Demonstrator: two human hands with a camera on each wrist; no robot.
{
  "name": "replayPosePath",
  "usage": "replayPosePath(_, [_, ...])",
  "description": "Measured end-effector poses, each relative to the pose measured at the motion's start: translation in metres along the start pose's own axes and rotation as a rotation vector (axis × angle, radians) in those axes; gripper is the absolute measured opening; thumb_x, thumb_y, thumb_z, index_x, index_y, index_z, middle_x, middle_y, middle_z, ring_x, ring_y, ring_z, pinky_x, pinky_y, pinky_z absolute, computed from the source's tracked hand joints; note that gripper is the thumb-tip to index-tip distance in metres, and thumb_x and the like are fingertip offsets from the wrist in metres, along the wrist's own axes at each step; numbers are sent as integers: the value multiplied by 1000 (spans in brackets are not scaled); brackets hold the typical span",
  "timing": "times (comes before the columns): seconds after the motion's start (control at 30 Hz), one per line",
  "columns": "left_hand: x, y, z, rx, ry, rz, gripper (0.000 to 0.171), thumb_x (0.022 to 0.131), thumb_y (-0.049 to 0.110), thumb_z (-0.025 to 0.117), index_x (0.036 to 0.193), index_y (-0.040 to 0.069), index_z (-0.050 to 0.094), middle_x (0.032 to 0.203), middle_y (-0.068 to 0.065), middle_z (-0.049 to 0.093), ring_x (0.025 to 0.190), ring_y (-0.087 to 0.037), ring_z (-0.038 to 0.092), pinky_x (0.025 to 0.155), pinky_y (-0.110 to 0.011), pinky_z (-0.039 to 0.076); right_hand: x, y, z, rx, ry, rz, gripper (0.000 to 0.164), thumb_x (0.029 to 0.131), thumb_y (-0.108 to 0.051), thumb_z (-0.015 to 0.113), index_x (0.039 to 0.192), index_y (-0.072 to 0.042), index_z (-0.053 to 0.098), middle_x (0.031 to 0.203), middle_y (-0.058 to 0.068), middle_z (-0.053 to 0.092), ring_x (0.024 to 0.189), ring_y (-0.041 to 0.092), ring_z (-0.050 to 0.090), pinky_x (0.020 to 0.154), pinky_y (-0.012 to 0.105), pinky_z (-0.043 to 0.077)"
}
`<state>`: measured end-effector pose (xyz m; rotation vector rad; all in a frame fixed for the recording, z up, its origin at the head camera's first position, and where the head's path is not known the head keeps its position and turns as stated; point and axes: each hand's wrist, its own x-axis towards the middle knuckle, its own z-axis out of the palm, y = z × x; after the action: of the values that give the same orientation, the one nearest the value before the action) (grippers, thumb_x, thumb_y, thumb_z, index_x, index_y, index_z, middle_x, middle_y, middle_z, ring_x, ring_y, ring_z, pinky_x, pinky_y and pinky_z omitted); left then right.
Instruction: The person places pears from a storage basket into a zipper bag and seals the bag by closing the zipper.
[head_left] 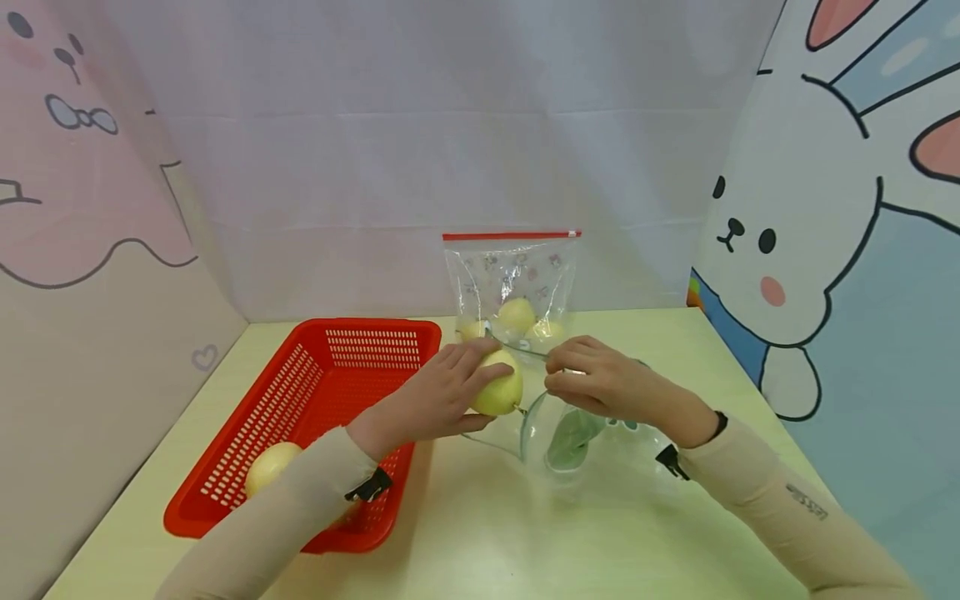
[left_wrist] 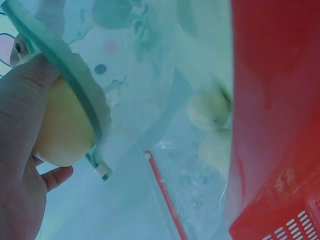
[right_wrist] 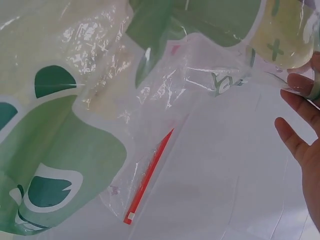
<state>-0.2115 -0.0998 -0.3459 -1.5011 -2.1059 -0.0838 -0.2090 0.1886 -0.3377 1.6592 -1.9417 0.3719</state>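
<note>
My left hand (head_left: 438, 387) grips a yellow-green pear (head_left: 504, 393), its stem toward the right, at the mouth of a clear zip bag (head_left: 573, 442) with green print. In the left wrist view the bag's green zip edge (left_wrist: 75, 85) runs across the front of the pear (left_wrist: 65, 127), with a small slider at its end. Opposite, my right hand (head_left: 603, 379) pinches the rim of the same bag between thumb and fingers. The right wrist view shows those fingers (right_wrist: 297, 105) at the edge, with the printed film spreading left.
A red plastic basket (head_left: 367, 333) stands on the left of the pale table, with a pear (head_left: 272, 467) inside, partly covered by my left sleeve. Behind my hands, against the back wall, a red-topped zip bag (head_left: 513, 262) holds several pears (head_left: 517, 317).
</note>
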Motion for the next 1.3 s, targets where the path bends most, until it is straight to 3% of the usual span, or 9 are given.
replayPosePath(0.23, [0, 4, 1, 114, -62, 94, 73, 78, 39, 83, 133, 13, 43, 137, -16, 46, 126, -31, 47, 98, -39, 47, 1, -1, 2, 16, 3, -26, 24, 107, -26, 43, 100, -10, 60, 101, 4, 60, 99, 24, 60, 85, 39, 54])
replayPosePath(0.47, [-5, 5, 4, 72, -136, 58, 74, 79, 41, 83, 134, 14, 42, 139, -15, 45, 127, -30, 45, 98, -37, 47, -1, -1, 2, 16, -3, -30, 24, 107, -25, 43, 100, -9, 60, 104, 7, 61, 100, 26, 60, 85, 39, 54])
replayPosePath(0.63, [-6, 5, 7, 115, -223, 61, 73, 78, 43, 83, 134, 17, 45, 138, -14, 48, 127, -29, 46, 97, -36, 47, -1, -3, 0, 31, 3, -29, 25, 107, -26, 42, 98, -10, 59, 105, 6, 61, 102, 26, 60, 85, 39, 54])
replayPosePath(0.9, [-3, 10, 10, 174, -398, 180, 69, 78, 41, 83, 137, 24, 50, 139, -10, 52, 127, -26, 48, 100, -33, 45, 8, -8, 1, 61, -4, -61, 15, 106, -19, 48, 100, -10, 58, 105, 6, 63, 104, 26, 62, 89, 39, 53])
replayPosePath(1.07, [-9, 10, 16, 126, -485, 158, 66, 79, 36, 83, 135, 24, 51, 138, -8, 53, 126, -25, 49, 99, -33, 45, 10, -9, 1, 54, -11, -78, 15, 106, -17, 48, 100, -8, 58, 103, 7, 63, 103, 26, 62, 89, 40, 53])
replayPosePath(1.3, [-15, 10, 22, 130, -517, 114, 60, 80, 26, 82, 134, 28, 56, 137, -6, 55, 124, -24, 51, 101, -34, 44, 10, -9, 3, 14, -33, -86, 25, 108, -21, 39, 98, -8, 58, 100, 5, 63, 100, 24, 62, 86, 37, 52])
